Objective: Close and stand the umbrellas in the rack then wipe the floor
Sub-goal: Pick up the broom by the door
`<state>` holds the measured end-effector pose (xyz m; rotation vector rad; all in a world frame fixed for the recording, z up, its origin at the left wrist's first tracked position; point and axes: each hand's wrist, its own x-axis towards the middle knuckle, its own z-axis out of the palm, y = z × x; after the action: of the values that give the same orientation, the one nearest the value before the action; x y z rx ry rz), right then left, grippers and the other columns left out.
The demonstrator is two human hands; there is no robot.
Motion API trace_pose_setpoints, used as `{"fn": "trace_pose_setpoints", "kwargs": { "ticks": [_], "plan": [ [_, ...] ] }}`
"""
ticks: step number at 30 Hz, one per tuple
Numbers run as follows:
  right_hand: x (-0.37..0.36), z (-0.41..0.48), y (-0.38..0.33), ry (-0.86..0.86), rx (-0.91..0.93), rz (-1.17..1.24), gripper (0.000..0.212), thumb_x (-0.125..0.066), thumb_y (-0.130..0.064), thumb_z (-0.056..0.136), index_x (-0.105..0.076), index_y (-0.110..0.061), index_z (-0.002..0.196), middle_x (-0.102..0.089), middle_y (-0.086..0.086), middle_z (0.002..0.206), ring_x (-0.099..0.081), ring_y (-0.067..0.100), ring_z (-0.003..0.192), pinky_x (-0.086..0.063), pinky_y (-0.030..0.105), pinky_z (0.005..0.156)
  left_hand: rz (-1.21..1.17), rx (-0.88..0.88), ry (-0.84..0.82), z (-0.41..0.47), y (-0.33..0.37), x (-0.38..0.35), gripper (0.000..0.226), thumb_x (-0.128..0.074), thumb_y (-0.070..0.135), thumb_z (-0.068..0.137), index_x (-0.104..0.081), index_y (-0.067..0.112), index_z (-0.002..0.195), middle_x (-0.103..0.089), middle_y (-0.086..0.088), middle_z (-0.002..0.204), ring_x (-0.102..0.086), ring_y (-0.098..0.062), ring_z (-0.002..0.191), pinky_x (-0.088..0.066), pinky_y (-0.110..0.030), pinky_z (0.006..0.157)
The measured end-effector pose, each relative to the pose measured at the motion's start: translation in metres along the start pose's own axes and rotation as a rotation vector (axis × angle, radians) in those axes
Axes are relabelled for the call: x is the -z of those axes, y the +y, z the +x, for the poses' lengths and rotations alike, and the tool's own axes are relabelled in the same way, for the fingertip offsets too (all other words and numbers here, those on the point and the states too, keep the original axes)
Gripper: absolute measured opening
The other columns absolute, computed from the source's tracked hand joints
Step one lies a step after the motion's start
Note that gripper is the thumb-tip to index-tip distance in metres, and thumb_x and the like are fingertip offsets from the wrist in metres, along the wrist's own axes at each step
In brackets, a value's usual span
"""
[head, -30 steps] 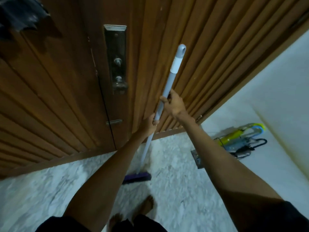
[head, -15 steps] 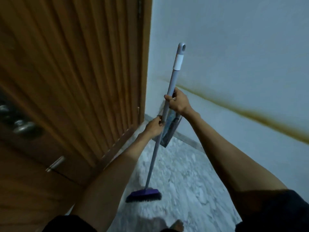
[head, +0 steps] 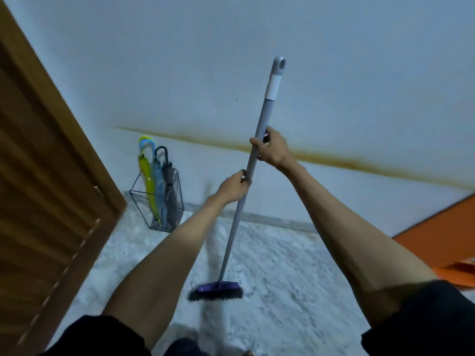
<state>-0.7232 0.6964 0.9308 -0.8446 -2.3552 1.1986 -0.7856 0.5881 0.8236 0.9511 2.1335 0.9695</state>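
The left hand (head: pixel 235 187) and, just above it toward 1 o'clock, the right hand (head: pixel 272 150) both hold the grey broom (head: pixel 232 232), fingers (head: pixel 243 178) curled tight round its shaft. Its purple brush head (head: pixel 217 291) sits at 6 o'clock, low on the marble floor (head: pixel 282 265). At 9 o'clock three closed umbrellas (head: pixel 159 186) stand in the wire rack (head: pixel 160 227) against the wall (head: pixel 359 73)

Grey-handled, purple-headed broom (head: pixel 253 163); yellow, blue, grey umbrellas (head: pixel 159 186); white-grey marbled floor (head: pixel 282 265); brown door (head: pixel 46 201).
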Motion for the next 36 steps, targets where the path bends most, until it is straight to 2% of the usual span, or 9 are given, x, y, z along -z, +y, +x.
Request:
{"fn": "trace_pose_setpoints", "kwargs": {
  "ticks": [5, 11, 19, 21, 23, 26, 29, 32, 36],
  "plan": [
    [0.053, 0.031, 0.043, 0.058, -0.035, 0.019, 0.027, -0.063, -0.026, 0.089, -0.055, -0.007, 0.107, -0.056, -0.004, 0.078, -0.065, 0.032, 0.084, -0.056, 0.054, 0.075, -0.013, -0.009, -0.026, 0.058, 0.041, -0.046, 0.021, -0.046, 0.027, 0.099, -0.05, 0.013, 0.115, -0.067, -0.01, 0.111, -0.063, -0.031, 0.1, -0.05, -0.046, 0.089],
    [0.094, 0.087, 0.096, 0.083, -0.086, 0.023, 0.023, -0.062, -0.025, 0.089, -0.056, -0.008, 0.103, -0.058, -0.003, 0.076, -0.064, 0.031, 0.076, -0.055, 0.051, 0.073, -0.019, 0.013, -0.072, 0.14, 0.069, -0.086, 0.022, -0.047, 0.027, 0.099, -0.05, 0.012, 0.114, -0.067, -0.009, 0.111, -0.062, -0.031, 0.102, -0.049, -0.044, 0.091],
    [0.115, 0.177, 0.159, 0.056, -0.21, 0.097, 0.014, -0.062, -0.027, 0.089, -0.059, -0.016, 0.099, -0.063, 0.0, 0.081, -0.066, 0.027, 0.085, -0.056, 0.051, 0.079, -0.051, 0.075, -0.152, 0.243, 0.08, -0.112, 0.022, -0.046, 0.025, 0.098, -0.053, 0.013, 0.116, -0.065, -0.01, 0.115, -0.062, -0.029, 0.106, -0.048, -0.043, 0.095],
    [0.114, 0.197, 0.168, 0.049, -0.223, 0.092, 0.011, -0.061, -0.026, 0.089, -0.059, -0.02, 0.097, -0.064, 0.0, 0.085, -0.066, 0.026, 0.087, -0.056, 0.05, 0.079, -0.051, 0.111, -0.168, 0.263, 0.079, -0.113, 0.029, -0.046, 0.026, 0.098, -0.053, 0.012, 0.123, -0.064, -0.01, 0.12, -0.06, -0.029, 0.112, -0.046, -0.04, 0.099],
    [0.11, 0.215, 0.177, 0.033, -0.244, 0.078, 0.012, -0.061, -0.027, 0.089, -0.06, -0.02, 0.1, -0.066, 0.0, 0.09, -0.065, 0.024, 0.088, -0.056, 0.049, 0.079, -0.038, 0.136, -0.182, 0.287, 0.074, -0.112, 0.043, -0.046, 0.037, 0.092, -0.055, 0.011, 0.125, -0.063, -0.011, 0.121, -0.058, -0.03, 0.113, -0.046, -0.04, 0.099],
    [0.102, 0.235, 0.186, 0.045, -0.255, 0.096, 0.017, -0.062, -0.028, 0.09, -0.063, -0.016, 0.102, -0.065, -0.002, 0.086, -0.065, 0.023, 0.082, -0.056, 0.045, 0.078, -0.041, 0.143, -0.182, 0.324, 0.05, -0.12, 0.059, -0.04, 0.053, 0.078, -0.058, 0.009, 0.112, -0.066, -0.017, 0.105, -0.061, -0.038, 0.101, -0.048, -0.045, 0.089],
    [0.1, 0.251, 0.187, 0.035, -0.303, 0.108, 0.021, -0.064, -0.029, 0.089, -0.065, -0.014, 0.104, -0.062, -0.004, 0.078, -0.061, 0.019, 0.075, -0.05, 0.031, 0.07, 0.023, 0.19, -0.163, 0.34, 0.045, -0.118, 0.047, -0.037, 0.043, 0.083, -0.056, 0.004, 0.102, -0.062, -0.028, 0.098, -0.059, -0.045, 0.092, -0.046, -0.043, 0.076],
    [0.096, 0.263, 0.195, -0.049, -0.341, 0.072, 0.024, -0.064, -0.031, 0.091, -0.065, -0.013, 0.106, -0.065, 0.0, 0.083, -0.06, 0.018, 0.078, -0.043, 0.025, 0.069, 0.06, 0.181, -0.134, 0.34, 0.058, -0.107, 0.039, -0.043, 0.031, 0.093, -0.057, -0.003, 0.106, -0.062, -0.026, 0.109, -0.059, -0.041, 0.102, -0.045, -0.045, 0.084],
    [0.093, 0.258, 0.2, -0.131, -0.339, 0.018, 0.031, -0.06, -0.035, 0.093, -0.064, -0.013, 0.115, -0.07, 0.006, 0.099, -0.064, 0.024, 0.094, -0.049, 0.032, 0.081, 0.041, 0.205, -0.103, 0.327, 0.06, -0.104, 0.05, -0.055, 0.036, 0.093, -0.049, 0.006, 0.133, -0.055, -0.013, 0.135, -0.052, -0.028, 0.124, -0.044, -0.038, 0.099]
  ]
}}
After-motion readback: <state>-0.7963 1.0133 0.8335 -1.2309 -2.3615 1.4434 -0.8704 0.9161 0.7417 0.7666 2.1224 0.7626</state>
